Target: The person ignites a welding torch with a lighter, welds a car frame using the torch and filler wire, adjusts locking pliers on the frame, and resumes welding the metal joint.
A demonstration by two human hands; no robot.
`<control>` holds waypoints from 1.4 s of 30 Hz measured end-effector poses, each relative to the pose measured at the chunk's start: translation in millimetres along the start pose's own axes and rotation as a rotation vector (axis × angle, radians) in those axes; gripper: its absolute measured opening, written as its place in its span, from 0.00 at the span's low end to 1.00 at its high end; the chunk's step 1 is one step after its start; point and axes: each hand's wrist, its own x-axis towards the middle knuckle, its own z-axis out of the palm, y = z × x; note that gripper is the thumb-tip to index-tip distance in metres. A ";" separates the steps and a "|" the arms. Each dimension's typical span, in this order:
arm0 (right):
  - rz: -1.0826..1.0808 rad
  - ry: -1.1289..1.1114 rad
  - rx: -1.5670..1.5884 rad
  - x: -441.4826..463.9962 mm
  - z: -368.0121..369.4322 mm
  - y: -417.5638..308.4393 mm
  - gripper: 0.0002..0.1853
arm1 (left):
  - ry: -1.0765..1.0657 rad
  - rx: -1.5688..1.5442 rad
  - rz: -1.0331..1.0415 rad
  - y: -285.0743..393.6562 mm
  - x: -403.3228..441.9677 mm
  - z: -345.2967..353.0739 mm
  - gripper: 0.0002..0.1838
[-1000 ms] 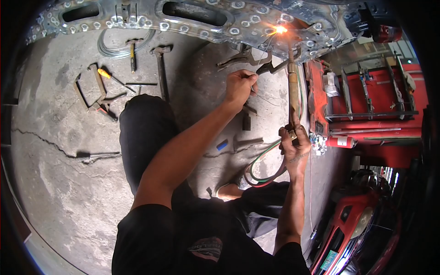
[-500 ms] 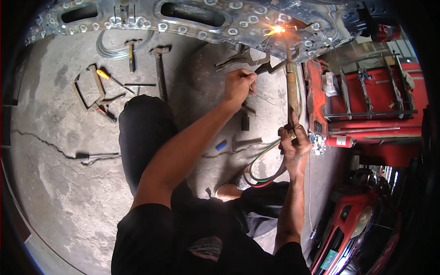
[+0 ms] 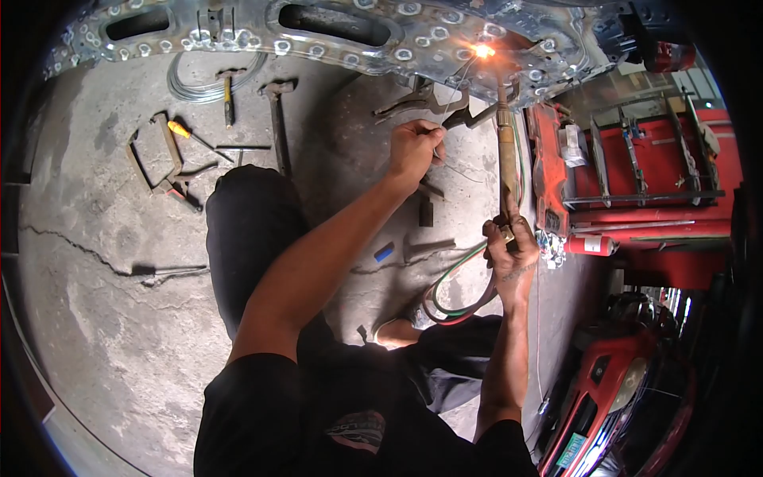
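My right hand (image 3: 511, 242) is wrapped round the lower end of a brass torch (image 3: 507, 143), which points up at a metal panel (image 3: 262, 36) dotted with round weld marks. A bright orange glow (image 3: 482, 50) sits on the panel at the torch's tip. My left hand (image 3: 416, 151) pinches a thin wire (image 3: 458, 89) that runs up towards the glow; its other end trails below the fingers. Locking pliers (image 3: 421, 102) hang at the panel's lower edge, just above my left hand. Green and red hoses (image 3: 445, 288) loop below the torch.
On the concrete floor (image 3: 119, 334) lie two hammers (image 3: 229, 99) (image 3: 278, 127), a wire coil (image 3: 179, 83), a yellow-handled screwdriver (image 3: 181, 129), a clamp (image 3: 143, 163) and a blue piece (image 3: 384, 253). At right are a red rack (image 3: 652, 226), a fire extinguisher (image 3: 590, 245) and a red car front (image 3: 612, 374).
The glow and torch tip have shifted very slightly left since the earliest frame, and the spread of sparks is smaller. Both hands keep their grip.
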 end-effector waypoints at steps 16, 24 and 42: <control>0.029 0.002 0.017 -0.6 0.3 1.1 0.29 | 0.010 0.002 0.003 1.1 0.7 1.0 0.05; 0.017 0.007 0.018 -0.1 0.5 -0.1 0.29 | 0.008 -0.005 -0.002 1.2 1.5 0.9 0.05; -0.064 -0.013 -0.025 0.2 0.0 9.8 0.31 | 0.006 -0.002 0.010 1.6 2.3 1.1 0.05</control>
